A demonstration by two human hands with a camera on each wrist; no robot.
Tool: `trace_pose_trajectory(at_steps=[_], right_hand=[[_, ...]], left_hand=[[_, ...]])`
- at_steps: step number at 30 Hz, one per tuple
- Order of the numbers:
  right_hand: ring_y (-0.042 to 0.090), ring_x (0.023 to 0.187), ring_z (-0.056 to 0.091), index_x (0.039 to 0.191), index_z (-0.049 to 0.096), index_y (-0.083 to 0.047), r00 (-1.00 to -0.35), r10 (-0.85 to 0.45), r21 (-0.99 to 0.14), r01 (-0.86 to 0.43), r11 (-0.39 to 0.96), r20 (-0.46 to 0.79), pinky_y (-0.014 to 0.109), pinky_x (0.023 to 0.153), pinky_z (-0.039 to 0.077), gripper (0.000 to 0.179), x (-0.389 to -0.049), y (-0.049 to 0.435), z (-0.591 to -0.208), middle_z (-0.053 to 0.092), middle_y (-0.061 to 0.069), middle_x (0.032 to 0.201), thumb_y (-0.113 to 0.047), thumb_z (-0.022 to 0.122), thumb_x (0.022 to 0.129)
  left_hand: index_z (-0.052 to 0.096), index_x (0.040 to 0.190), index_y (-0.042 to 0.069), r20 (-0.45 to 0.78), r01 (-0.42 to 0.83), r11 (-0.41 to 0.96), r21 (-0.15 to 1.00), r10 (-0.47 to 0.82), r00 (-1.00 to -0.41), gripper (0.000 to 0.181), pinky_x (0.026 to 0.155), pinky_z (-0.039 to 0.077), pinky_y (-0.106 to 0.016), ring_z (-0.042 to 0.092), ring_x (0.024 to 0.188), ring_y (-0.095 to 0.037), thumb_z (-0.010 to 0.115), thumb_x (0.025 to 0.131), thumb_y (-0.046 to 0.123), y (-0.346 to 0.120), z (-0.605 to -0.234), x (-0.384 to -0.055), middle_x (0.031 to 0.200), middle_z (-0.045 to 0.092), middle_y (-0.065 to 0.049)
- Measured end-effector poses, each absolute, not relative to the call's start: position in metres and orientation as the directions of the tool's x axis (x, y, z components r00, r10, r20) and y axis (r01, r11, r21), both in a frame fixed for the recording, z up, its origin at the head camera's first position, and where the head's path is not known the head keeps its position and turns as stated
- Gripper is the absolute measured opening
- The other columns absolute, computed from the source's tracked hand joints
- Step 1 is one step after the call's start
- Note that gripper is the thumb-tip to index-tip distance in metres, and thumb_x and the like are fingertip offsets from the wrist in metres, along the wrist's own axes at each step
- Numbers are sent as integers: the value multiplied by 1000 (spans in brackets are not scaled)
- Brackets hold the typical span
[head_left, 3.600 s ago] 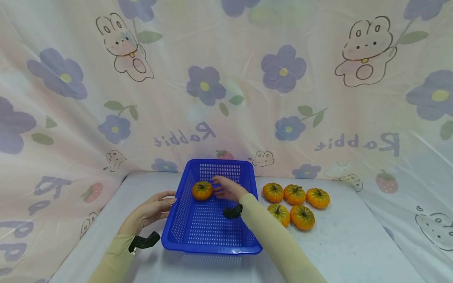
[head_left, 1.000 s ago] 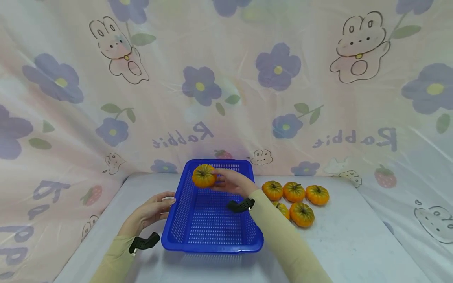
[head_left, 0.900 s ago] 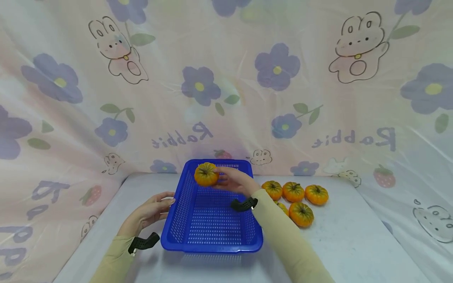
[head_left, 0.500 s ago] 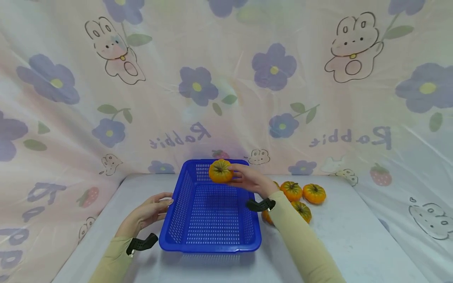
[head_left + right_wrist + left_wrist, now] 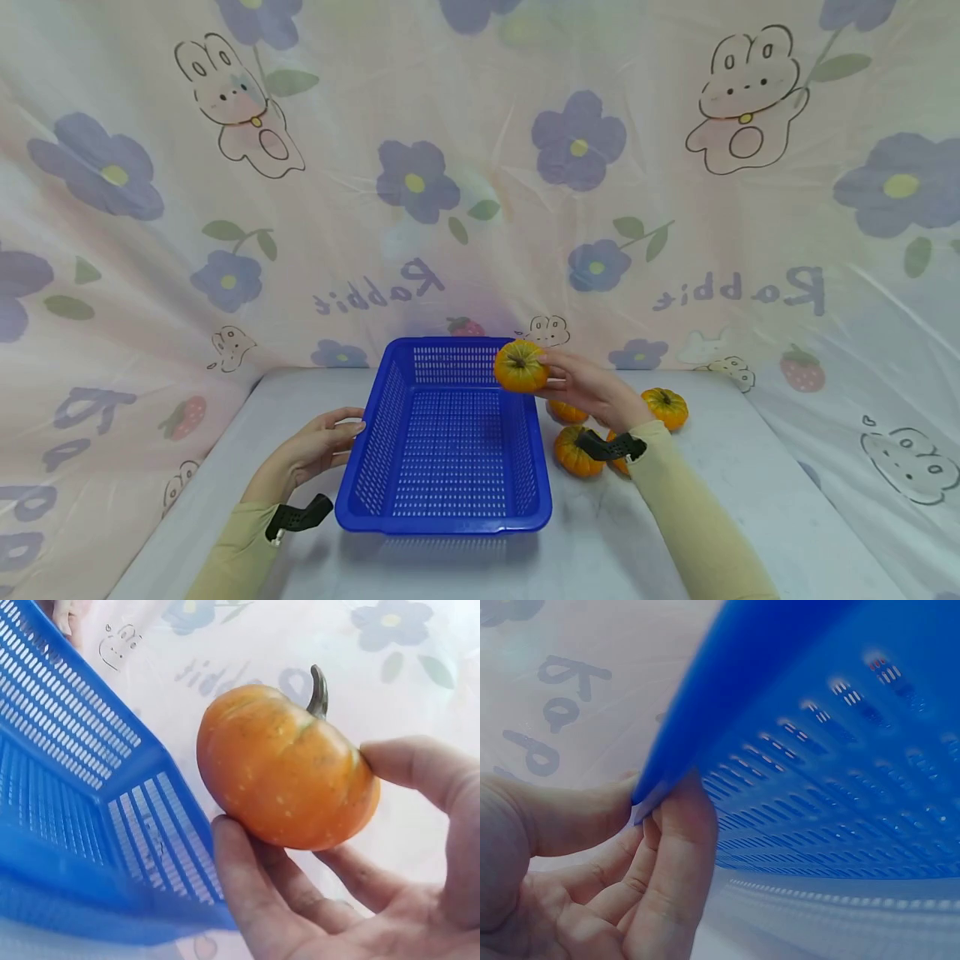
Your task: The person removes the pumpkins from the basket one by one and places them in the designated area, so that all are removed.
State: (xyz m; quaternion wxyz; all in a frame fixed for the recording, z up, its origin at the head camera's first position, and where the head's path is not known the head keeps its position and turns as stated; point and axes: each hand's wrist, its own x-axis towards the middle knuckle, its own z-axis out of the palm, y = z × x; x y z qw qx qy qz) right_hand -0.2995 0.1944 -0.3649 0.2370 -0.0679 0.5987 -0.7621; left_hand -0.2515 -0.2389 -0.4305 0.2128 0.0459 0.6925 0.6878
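In the head view my right hand (image 5: 596,392) grips a small orange pumpkin (image 5: 521,367) above the right rim of the blue plastic basket (image 5: 442,525). The right wrist view shows the thumb on one side of this pumpkin (image 5: 289,769) and fingers beneath it, its dark stem pointing up. My left hand (image 5: 318,442) is at the basket's left side. Up close in the left wrist view, its thumb and fingers pinch the basket's rim (image 5: 686,712). No pumpkin lies inside the basket.
Several other small pumpkins lie on the white table (image 5: 720,517) right of the basket, among them one (image 5: 577,452) near its wall and one (image 5: 664,408) farther right. My right arm partly covers the group. A patterned curtain (image 5: 480,250) hangs behind the table.
My right hand took hold of the pumpkin inside the basket, lifted it and carried it right to above the right rim. My left hand has stayed at the basket's left rim.
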Motion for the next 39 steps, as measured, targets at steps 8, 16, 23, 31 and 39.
trace_pose_trajectory(at_steps=[8, 16, 23, 31, 39], right_hand=[[28, 114, 54, 149, 18, -1, -884, -438, -953, 256, -164, -162, 49, 106, 34, 62, -288, 229, -369, 38, 18, 140, -24, 50, 101], [32, 119, 49, 150, 8, 0, -898, -393, -969, 239, -57, -198, 51, 108, 29, 71, -275, 264, -370, 24, 25, 148, -30, 49, 101], [36, 121, 49, 150, 5, 2, -908, -373, -977, 212, -15, -191, 54, 106, 29, 71, -262, 291, -380, 16, 29, 151, -30, 46, 102], [23, 116, 53, 149, -1, 4, -922, -316, -970, 242, -18, -224, 46, 103, 37, 73, -243, 317, -396, 14, 30, 150, -32, 44, 102], [26, 118, 47, 149, -13, -1, -940, -193, -954, 295, -47, -282, 46, 103, 37, 81, -223, 340, -412, 4, 30, 151, -37, 43, 102]], left_hand=[[35, 136, -3, -226, -228, 39, 973, 373, -900, 43, 84, 53, -36, 63, 92, -19, 50, 100, 15, -240, -430, -252, 102, 66, -7], [34, 137, -3, -236, -237, 43, 971, 365, -900, 47, 84, 53, -37, 63, 93, -20, 53, 99, 16, -240, -432, -254, 102, 66, -8], [33, 137, -4, -231, -229, 49, 972, 357, -905, 51, 84, 54, -36, 63, 92, -20, 55, 98, 19, -240, -431, -252, 102, 65, -8], [33, 138, -5, -233, -232, 46, 972, 363, -902, 51, 84, 53, -36, 63, 92, -19, 56, 98, 19, -239, -431, -249, 103, 66, -8], [33, 139, -4, -229, -224, 55, 973, 352, -908, 52, 85, 53, -37, 63, 95, -20, 56, 98, 20, -240, -432, -251, 105, 66, -8]])
